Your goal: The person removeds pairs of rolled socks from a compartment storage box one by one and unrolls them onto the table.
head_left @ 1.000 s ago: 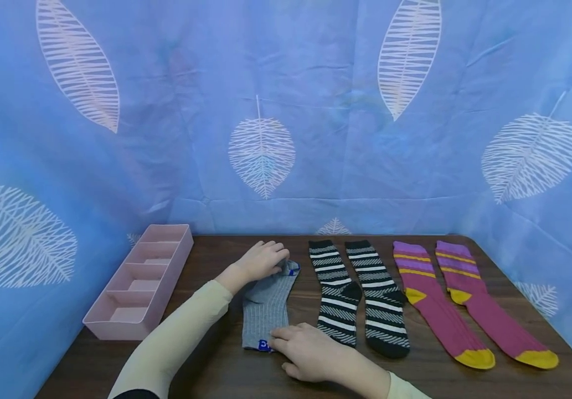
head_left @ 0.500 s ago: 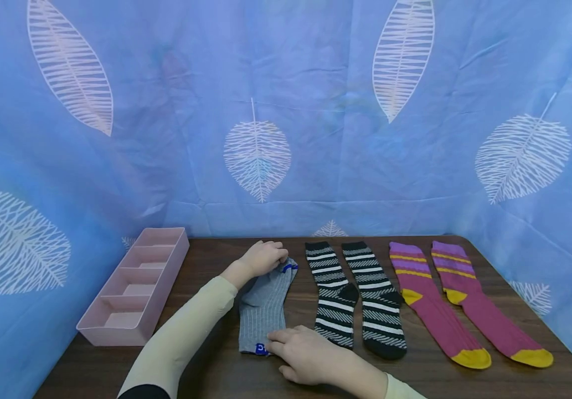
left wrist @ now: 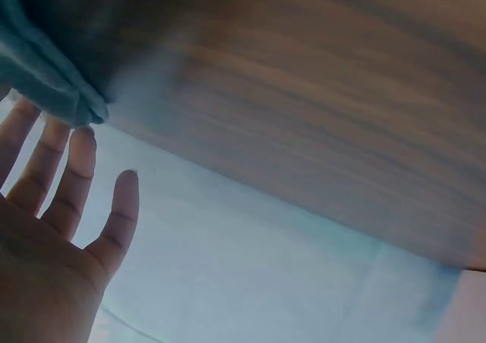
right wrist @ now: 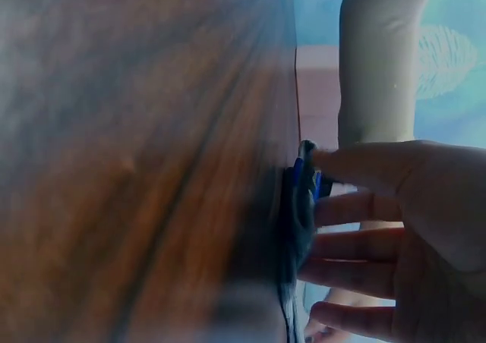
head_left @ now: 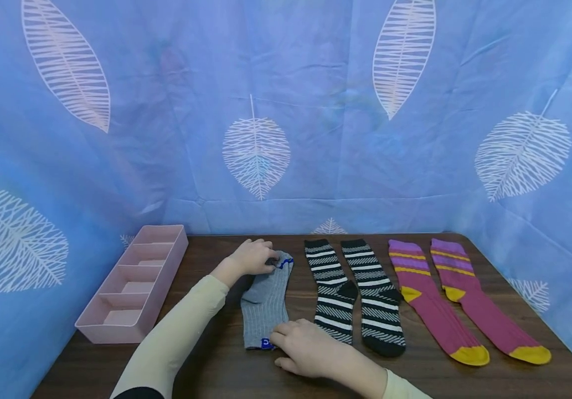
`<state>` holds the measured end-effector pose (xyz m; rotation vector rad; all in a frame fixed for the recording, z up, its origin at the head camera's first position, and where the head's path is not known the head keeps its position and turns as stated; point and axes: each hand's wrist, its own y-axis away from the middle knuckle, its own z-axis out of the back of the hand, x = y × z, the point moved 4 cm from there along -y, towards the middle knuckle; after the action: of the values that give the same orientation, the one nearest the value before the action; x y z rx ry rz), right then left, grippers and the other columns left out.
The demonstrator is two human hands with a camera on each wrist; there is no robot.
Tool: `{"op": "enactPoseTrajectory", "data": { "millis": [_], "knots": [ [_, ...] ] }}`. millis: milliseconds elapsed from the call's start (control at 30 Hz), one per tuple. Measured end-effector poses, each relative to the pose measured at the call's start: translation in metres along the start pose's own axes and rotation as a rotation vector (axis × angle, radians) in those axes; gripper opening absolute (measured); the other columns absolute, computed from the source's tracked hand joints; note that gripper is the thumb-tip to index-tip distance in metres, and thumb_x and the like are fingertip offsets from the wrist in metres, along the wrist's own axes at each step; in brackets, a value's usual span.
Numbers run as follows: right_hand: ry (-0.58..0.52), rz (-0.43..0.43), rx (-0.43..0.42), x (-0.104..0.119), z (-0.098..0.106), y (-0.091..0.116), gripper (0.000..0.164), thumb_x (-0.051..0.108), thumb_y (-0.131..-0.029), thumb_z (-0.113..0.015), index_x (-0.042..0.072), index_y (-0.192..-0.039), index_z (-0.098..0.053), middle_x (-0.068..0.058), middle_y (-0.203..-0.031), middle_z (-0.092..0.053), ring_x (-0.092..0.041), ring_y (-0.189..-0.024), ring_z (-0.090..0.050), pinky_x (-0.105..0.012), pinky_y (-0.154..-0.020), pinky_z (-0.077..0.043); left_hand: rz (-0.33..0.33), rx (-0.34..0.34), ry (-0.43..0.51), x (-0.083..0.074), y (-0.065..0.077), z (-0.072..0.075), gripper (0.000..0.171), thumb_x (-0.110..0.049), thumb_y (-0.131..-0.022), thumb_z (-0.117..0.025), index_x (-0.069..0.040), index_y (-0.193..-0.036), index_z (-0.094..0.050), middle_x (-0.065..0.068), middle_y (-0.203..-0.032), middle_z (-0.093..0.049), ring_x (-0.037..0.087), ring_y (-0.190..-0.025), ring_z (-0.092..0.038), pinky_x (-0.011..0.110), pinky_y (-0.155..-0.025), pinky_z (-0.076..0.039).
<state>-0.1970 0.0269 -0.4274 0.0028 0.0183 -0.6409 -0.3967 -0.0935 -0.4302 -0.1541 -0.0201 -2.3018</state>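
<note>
A grey ribbed sock (head_left: 266,310) lies lengthwise on the table, with blue marks at both ends. Whether a second one lies beneath it, I cannot tell. My left hand (head_left: 250,259) pinches its far end, which is slightly raised; in the left wrist view the cloth's folded edge (left wrist: 57,77) is at the fingertips, and the thumb is hidden. At the near end, my right hand (head_left: 308,349) touches the sock's lower right corner with extended fingers. The right wrist view shows the sock's edge (right wrist: 300,221) low on the table beside those fingers.
A pink box (head_left: 136,288) with several compartments stands at the left. Right of the grey sock lie two black-and-white striped socks (head_left: 333,293), then two maroon socks (head_left: 430,310) with yellow toes. A blue leaf-print cloth (head_left: 315,166) hangs behind the table (head_left: 206,366).
The left hand has shifted slightly left, and more of the sock's far end with its blue trim now shows. The right hand stays at the near corner. The head view has shifted a little.
</note>
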Motion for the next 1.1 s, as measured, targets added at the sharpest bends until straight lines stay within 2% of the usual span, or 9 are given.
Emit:
{"op": "enactPoseTrajectory", "data": {
  "millis": [133,233,367,500,667,800,967,1100],
  "knots": [
    [0.015,-0.079,-0.024,-0.006,-0.001,-0.001,0.04,0.051,-0.096,-0.053,0.016,-0.114,-0.064,0.004,-0.104,-0.067,-0.009,-0.098,-0.065,-0.032,-0.085,-0.054,0.051,-0.022,-0.04,0.015,0.015,-0.005,0.033,-0.045,-0.091,-0.064,-0.029,-0.119,-0.07,-0.002,-0.109,-0.06,0.02,-0.1,-0.053,0.046,-0.084,-0.047],
    [0.017,-0.131,-0.011,-0.01,-0.002,-0.001,0.046,0.053,-0.097,-0.05,0.015,-0.119,-0.062,0.002,-0.108,-0.068,-0.012,-0.102,-0.065,-0.035,-0.087,-0.054,0.077,-0.054,-0.078,0.023,0.027,-0.008,0.034,-0.049,-0.09,-0.064,-0.027,-0.116,-0.071,-0.003,-0.114,-0.058,0.02,-0.105,-0.048,0.046,-0.085,-0.044],
    [0.025,-0.171,-0.003,-0.016,-0.002,-0.001,0.049,0.053,-0.097,-0.05,0.014,-0.125,-0.062,-0.001,-0.116,-0.068,-0.016,-0.109,-0.065,-0.038,-0.093,-0.053,0.088,-0.081,-0.096,0.028,0.042,-0.008,0.036,-0.049,-0.09,-0.063,-0.022,-0.112,-0.073,-0.002,-0.13,-0.058,0.023,-0.123,-0.046,0.052,-0.094,-0.042],
    [0.033,-0.198,-0.003,-0.02,-0.002,-0.001,0.049,0.052,-0.097,-0.051,0.014,-0.124,-0.064,-0.003,-0.117,-0.068,-0.018,-0.111,-0.064,-0.039,-0.095,-0.052,0.11,-0.072,-0.062,0.03,0.054,-0.009,0.04,-0.048,-0.091,-0.063,-0.019,-0.118,-0.07,-0.002,-0.139,-0.057,0.025,-0.133,-0.045,0.057,-0.103,-0.04],
    [0.034,-0.218,-0.005,-0.023,-0.001,-0.002,0.05,0.052,-0.096,-0.052,0.013,-0.124,-0.065,-0.003,-0.119,-0.069,-0.021,-0.114,-0.063,-0.041,-0.095,-0.051,0.168,-0.02,-0.001,0.032,0.069,-0.011,0.051,-0.047,-0.093,-0.061,-0.024,-0.138,-0.055,-0.001,-0.142,-0.056,0.026,-0.134,-0.046,0.059,-0.108,-0.035],
    [0.033,-0.244,0.009,-0.025,-0.001,-0.003,0.051,0.053,-0.095,-0.053,0.012,-0.125,-0.064,-0.004,-0.123,-0.068,-0.025,-0.12,-0.059,-0.043,-0.098,-0.048,0.209,0.064,0.014,0.03,0.082,-0.011,0.052,-0.045,-0.096,-0.056,-0.027,-0.145,-0.048,0.0,-0.151,-0.046,0.028,-0.143,-0.037,0.063,-0.111,-0.029],
    [0.079,-0.269,0.023,-0.028,0.0,-0.008,0.053,0.054,-0.095,-0.052,0.009,-0.122,-0.065,-0.008,-0.125,-0.067,-0.027,-0.122,-0.055,-0.044,-0.099,-0.045,0.272,0.15,0.004,0.025,0.098,-0.01,0.055,-0.045,-0.099,-0.049,-0.019,-0.148,-0.044,0.002,-0.16,-0.031,0.026,-0.152,-0.019,0.064,-0.115,-0.022],
    [0.149,-0.308,0.049,-0.037,0.002,-0.019,0.053,0.057,-0.095,-0.05,0.01,-0.111,-0.069,-0.007,-0.113,-0.068,-0.022,-0.107,-0.053,-0.038,-0.087,-0.043,0.309,0.185,0.039,0.022,0.113,-0.009,0.061,-0.048,-0.1,-0.045,-0.013,-0.15,-0.039,0.003,-0.162,-0.026,0.025,-0.153,-0.015,0.064,-0.116,-0.02]
  ]
}}
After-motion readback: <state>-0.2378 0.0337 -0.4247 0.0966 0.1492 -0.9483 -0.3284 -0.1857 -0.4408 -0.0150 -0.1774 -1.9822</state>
